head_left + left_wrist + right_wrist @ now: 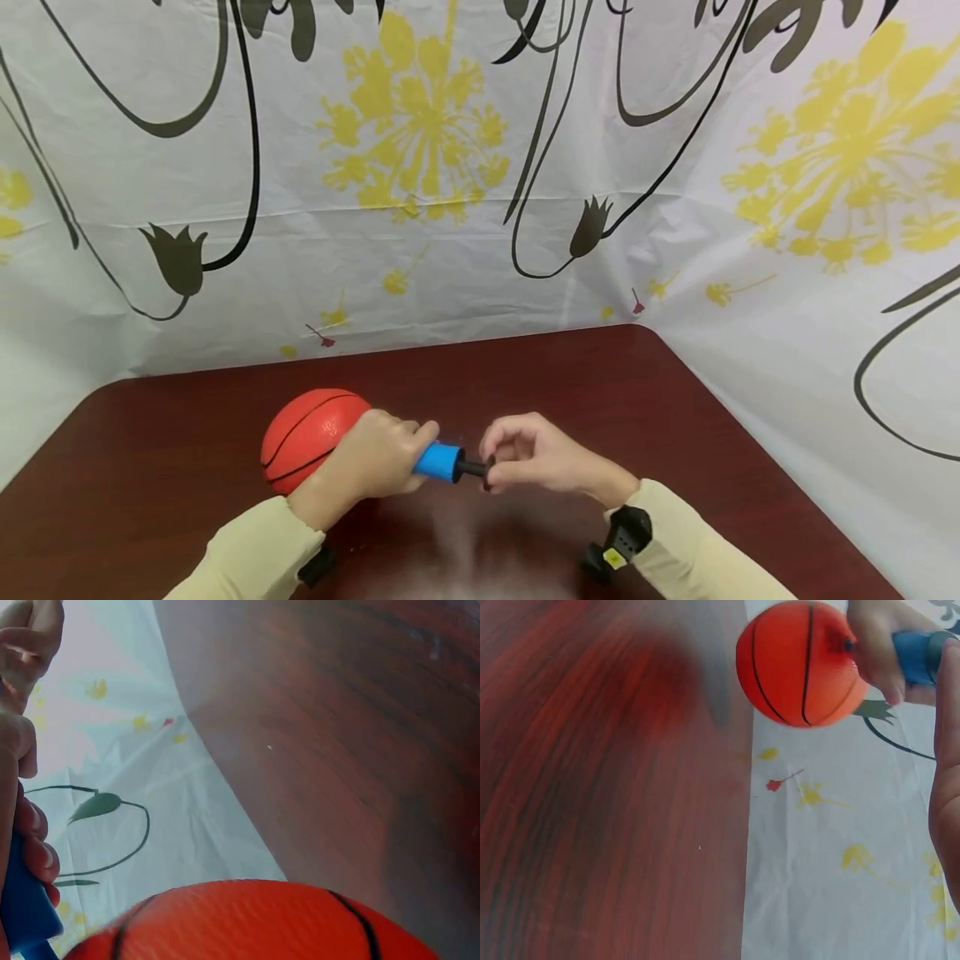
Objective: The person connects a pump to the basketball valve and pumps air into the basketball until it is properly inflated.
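Note:
A blue hand pump point(438, 462) with a black rod lies across the middle of the head view. My left hand point(386, 454) grips its barrel, fingers curled round it. At the rod's outer end my right hand point(542, 454) holds the black handle point(490, 472) between thumb and fingers. Left of the pump is a small orange-red basketball point(307, 433) with black lines, partly behind my left hand. In the right wrist view the basketball point(795, 667) has a dark spot facing the left hand, in line with the pump; the hand hides most of the join.
A dark red-brown wooden table point(187, 517) with rounded corners lies under the hands. Behind it and along its sides hangs a white cloth point(465, 300) printed with yellow flowers and dark stems. A black strap device point(628, 532) sits on the right wrist.

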A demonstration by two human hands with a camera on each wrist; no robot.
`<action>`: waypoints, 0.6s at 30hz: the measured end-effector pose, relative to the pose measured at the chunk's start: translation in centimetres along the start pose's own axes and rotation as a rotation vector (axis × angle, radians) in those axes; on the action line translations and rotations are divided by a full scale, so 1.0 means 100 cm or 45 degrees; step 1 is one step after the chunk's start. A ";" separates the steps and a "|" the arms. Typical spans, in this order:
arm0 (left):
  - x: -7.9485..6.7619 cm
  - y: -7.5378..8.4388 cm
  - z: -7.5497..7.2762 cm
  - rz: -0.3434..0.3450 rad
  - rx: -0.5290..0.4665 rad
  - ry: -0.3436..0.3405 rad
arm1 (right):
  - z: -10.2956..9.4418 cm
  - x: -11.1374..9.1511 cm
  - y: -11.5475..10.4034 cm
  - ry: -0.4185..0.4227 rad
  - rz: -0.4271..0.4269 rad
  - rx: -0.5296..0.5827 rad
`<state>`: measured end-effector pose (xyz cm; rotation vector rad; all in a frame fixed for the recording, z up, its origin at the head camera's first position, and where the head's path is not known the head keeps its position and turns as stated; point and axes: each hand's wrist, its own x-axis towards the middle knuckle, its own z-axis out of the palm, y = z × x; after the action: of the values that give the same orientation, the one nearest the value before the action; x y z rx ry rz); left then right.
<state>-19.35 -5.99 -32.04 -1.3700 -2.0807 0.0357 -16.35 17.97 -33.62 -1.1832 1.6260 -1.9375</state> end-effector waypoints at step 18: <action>-0.001 0.004 0.000 -0.121 -0.054 -0.059 | -0.010 -0.001 0.001 -0.053 -0.037 -0.041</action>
<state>-19.03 -5.83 -32.25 -1.3049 -2.1941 -0.0166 -17.10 18.69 -33.79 -1.2575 1.6333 -1.8984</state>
